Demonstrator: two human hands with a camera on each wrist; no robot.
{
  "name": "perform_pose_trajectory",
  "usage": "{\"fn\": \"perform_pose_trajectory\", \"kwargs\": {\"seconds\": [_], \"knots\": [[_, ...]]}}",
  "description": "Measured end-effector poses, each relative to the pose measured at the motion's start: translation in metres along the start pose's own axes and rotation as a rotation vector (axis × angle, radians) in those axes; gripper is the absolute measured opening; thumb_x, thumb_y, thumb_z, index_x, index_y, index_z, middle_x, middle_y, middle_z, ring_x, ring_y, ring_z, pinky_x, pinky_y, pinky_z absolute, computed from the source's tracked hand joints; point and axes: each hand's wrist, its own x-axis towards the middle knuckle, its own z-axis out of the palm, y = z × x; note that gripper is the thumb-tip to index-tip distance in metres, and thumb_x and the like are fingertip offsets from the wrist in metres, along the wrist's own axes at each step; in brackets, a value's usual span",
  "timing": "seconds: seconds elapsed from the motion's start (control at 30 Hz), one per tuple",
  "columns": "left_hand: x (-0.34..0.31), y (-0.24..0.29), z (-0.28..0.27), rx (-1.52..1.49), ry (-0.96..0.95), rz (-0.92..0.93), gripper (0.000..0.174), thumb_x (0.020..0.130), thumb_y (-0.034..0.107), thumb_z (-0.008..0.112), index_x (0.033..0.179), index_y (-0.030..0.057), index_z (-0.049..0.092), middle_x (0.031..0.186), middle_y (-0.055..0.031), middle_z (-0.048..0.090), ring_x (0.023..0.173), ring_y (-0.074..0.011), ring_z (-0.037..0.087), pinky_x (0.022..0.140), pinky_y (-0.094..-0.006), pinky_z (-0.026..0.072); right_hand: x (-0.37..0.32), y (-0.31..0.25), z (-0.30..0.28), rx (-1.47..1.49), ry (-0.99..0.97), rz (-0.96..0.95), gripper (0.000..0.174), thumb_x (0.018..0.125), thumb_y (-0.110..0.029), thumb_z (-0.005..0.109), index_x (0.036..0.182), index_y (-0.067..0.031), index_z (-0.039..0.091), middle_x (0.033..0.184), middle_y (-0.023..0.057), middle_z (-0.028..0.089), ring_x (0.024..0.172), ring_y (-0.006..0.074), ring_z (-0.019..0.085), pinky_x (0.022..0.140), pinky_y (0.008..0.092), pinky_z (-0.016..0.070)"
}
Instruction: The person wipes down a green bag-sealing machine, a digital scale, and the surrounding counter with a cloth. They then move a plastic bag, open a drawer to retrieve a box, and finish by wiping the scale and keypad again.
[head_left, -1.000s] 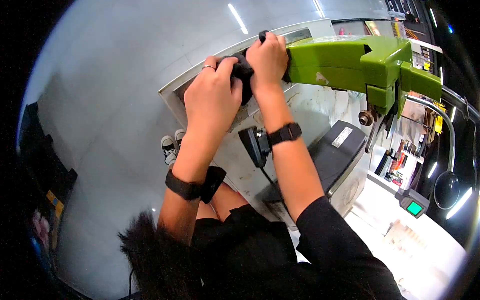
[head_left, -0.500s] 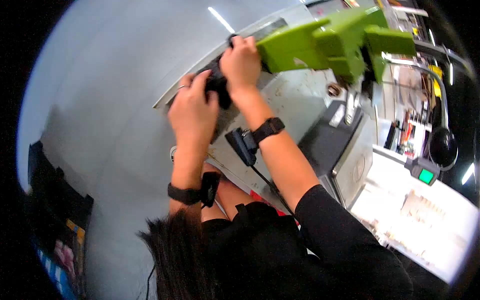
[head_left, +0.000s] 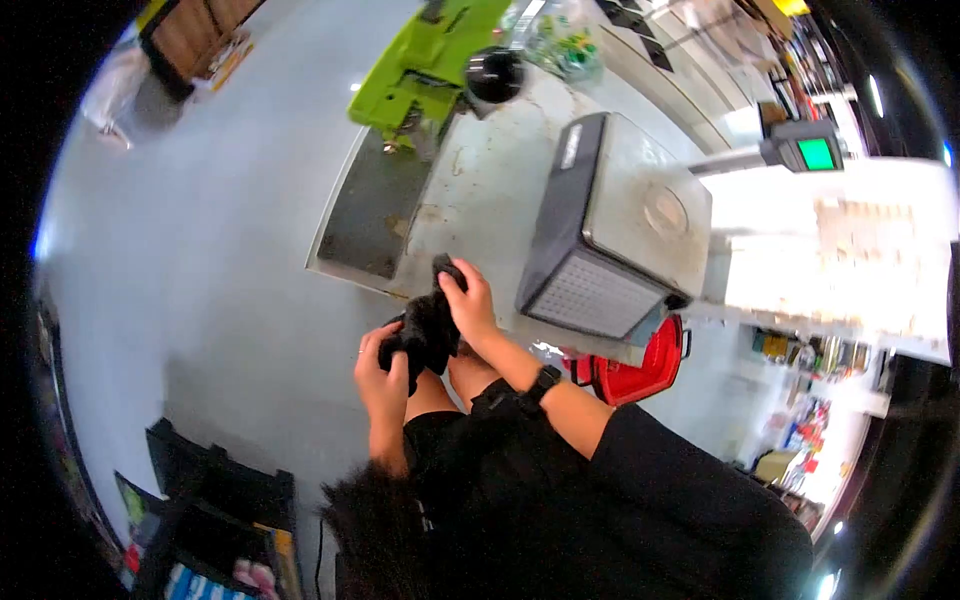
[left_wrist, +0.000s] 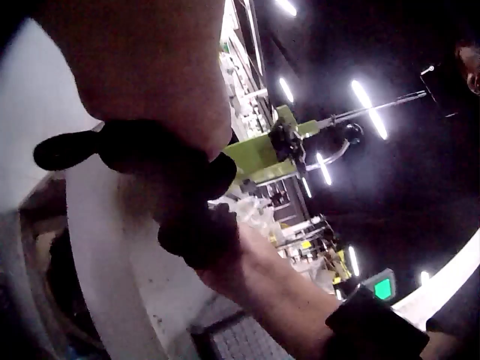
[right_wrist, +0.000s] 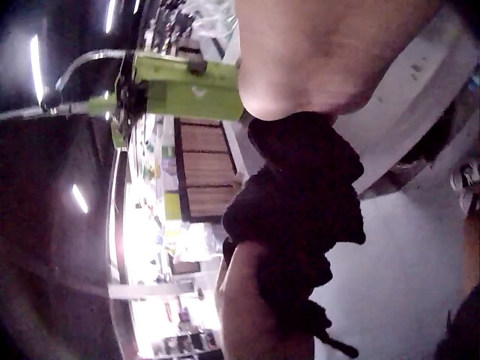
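Note:
A soft, fuzzy black bundle with several lobes (head_left: 430, 328) is held in front of the person's lap, off the near corner of the worktable (head_left: 480, 170). On its left side the left hand (head_left: 380, 378) grips it with curled fingers, a ring on one of them. The right hand (head_left: 474, 308) pinches its upper right part between thumb and fingers. In the right wrist view the bundle (right_wrist: 300, 202) spans the gap between both hands, with a thin black strand at its lower end. What kind of thing it is, I cannot tell.
The green machine (head_left: 430, 65) with a black ball (head_left: 495, 73) stands at the far end of the table. A grey box with a grille (head_left: 600, 290) sits on the right. Beneath it is a red basket (head_left: 648, 368). A small device shows a green screen (head_left: 817, 154).
Both hands have drawn the black bundle from beside the green machine back toward the lap. The head view has shifted, and the machine now appears farther off.

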Motion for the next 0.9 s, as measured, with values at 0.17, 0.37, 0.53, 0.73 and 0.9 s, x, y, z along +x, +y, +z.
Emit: {"fn": "perform_pose_trajectory", "kwargs": {"seconds": [0.17, 0.37, 0.53, 0.73, 0.9], "knots": [[-0.012, 0.041, 0.014, -0.072, -0.450, 0.123, 0.031, 0.068, -0.003, 0.050, 0.096, -0.0012, 0.064, 0.098, -0.0146, 0.062, 0.094, -0.0253, 0.060, 0.087, -0.0319, 0.0447, -0.056, -0.046, -0.059, 0.643, -0.177, 0.462, 0.045, 0.085, -0.027, 0.064, 0.121, -0.0027, 0.052, 0.120, 0.0110, 0.051, 0.095, 0.0208, 0.058, 0.081, 0.0320, 0.0474], [-0.025, 0.099, 0.042, -0.069, -0.742, 0.200, 0.034, 0.066, -0.001, 0.049, 0.097, -0.0005, 0.064, 0.100, -0.0139, 0.062, 0.098, -0.0233, 0.059, 0.090, -0.0317, 0.0436, -0.083, -0.063, -0.113, 1.070, -0.222, 0.510, 0.043, 0.080, -0.019, 0.066, 0.116, -0.0063, 0.047, 0.100, 0.0090, 0.058, 0.086, 0.0197, 0.059, 0.073, 0.0318, 0.0507], [-0.027, 0.110, 0.078, 0.101, -0.995, 0.432, 0.048, 0.080, 0.010, 0.061, 0.126, 0.0052, 0.049, 0.121, -0.0153, 0.053, 0.101, -0.0286, 0.058, 0.092, -0.0347, 0.0442, -0.078, -0.063, -0.201, 0.752, 0.331, 0.230, 0.032, 0.071, -0.004, 0.060, 0.102, -0.0012, 0.054, 0.092, 0.0093, 0.062, 0.076, 0.0187, 0.060, 0.065, 0.0300, 0.0501], [0.029, 0.100, 0.150, 0.061, -0.597, 0.292, 0.036, 0.090, 0.013, 0.055, 0.123, 0.0006, 0.046, 0.124, -0.0155, 0.049, 0.096, -0.0206, 0.058, 0.069, -0.0315, 0.0488, -0.064, -0.050, -0.339, 0.128, 0.718, 0.004, 0.060, 0.072, -0.011, 0.058, 0.126, 0.0016, 0.037, 0.114, 0.0157, 0.050, 0.103, 0.0250, 0.049, 0.092, 0.0353, 0.0391], [0.079, 0.131, 0.223, 0.156, -0.276, 0.409, 0.036, 0.093, 0.019, 0.052, 0.121, -0.0036, 0.046, 0.118, -0.0191, 0.052, 0.106, -0.0287, 0.052, 0.086, -0.0390, 0.0422, 0.003, -0.065, -0.402, -0.432, 0.682, -0.152, 0.040, 0.082, -0.027, 0.065, 0.112, -0.0034, 0.053, 0.106, 0.0185, 0.052, 0.097, 0.0334, 0.055, 0.082, 0.0411, 0.0449]]}}
